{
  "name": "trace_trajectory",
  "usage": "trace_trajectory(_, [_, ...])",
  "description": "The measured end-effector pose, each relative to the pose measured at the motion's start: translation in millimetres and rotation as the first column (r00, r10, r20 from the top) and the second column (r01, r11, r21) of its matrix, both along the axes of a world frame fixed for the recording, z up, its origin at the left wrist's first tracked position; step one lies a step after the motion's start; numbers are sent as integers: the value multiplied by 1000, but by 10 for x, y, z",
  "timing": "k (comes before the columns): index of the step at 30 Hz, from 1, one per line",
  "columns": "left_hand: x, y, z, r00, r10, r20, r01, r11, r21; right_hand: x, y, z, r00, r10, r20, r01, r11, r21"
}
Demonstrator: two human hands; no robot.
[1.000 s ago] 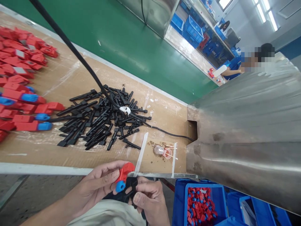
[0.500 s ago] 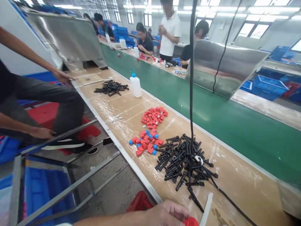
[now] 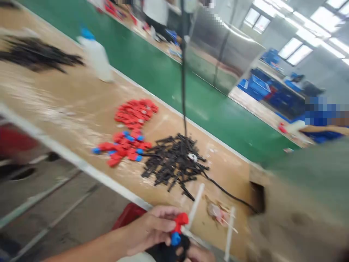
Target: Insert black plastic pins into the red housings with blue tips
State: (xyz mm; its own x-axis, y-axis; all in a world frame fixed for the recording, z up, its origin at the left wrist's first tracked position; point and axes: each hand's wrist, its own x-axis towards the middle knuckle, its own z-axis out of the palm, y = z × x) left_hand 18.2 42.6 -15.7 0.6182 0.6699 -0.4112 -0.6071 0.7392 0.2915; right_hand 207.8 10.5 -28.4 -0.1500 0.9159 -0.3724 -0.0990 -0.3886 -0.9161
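Near the table's front edge, my left hand (image 3: 152,229) pinches a small red and blue plastic piece (image 3: 181,219). My right hand (image 3: 200,253), partly cut off by the bottom edge, is closed around a blurred black part (image 3: 185,245) right against that piece. Just beyond the hands lies a heap of black stick-like plastic parts (image 3: 174,162). To its left are red pieces with blue ends (image 3: 122,149), and behind them a pile of plain red pieces (image 3: 136,111). A white strip (image 3: 196,203) lies beside my left fingertips.
A white bottle with a blue cap (image 3: 96,60) and another black pile (image 3: 35,54) stand farther left. Past the table runs a green conveyor belt (image 3: 201,112). A black cable (image 3: 226,194) crosses the tabletop. At right is a blurred brown box-like surface (image 3: 286,218).
The view has swung right and is blurred. My left hand has come further into view with the red and blue piece, and my right hand now shows beside it with a black part.
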Motion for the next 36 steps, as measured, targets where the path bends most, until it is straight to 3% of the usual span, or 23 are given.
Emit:
trace_trajectory(1, [-35,-21,47,1000,-22,19,22,1000,-19,33,-146,35,999,-21,29,21,1000,10])
trace_trajectory(2, [-68,-27,82,998,-53,36,54,998,-41,38,-269,50,999,47,-3,-47,998,30])
trace_trajectory(5, [-116,-15,163,989,-118,-84,107,986,-126,-30,-472,10,992,-117,-56,116,993,-22])
trace_trajectory(9, [-78,-31,244,974,-181,-136,164,979,-123,-102,-530,-18,963,-242,-118,230,967,-109])
trace_trajectory(13, [-52,-27,223,959,-246,-142,244,969,-33,-82,-558,13,955,-248,-165,222,962,-162])
trace_trajectory(17, [-63,-23,201,944,-302,-132,299,953,-46,-83,-608,-6,941,-295,-164,270,949,-161])
trace_trajectory(24, [-70,-74,232,938,-315,-142,313,949,-35,-144,-598,138,956,-264,-128,240,955,-176])
trace_trajectory(29, [-95,-92,267,946,-276,-169,286,958,34,-136,-555,280,980,-162,-119,141,975,-170])
trace_trajectory(36, [-148,-94,340,938,-290,-191,300,954,21,-192,-551,332,966,-174,-191,145,977,-154])
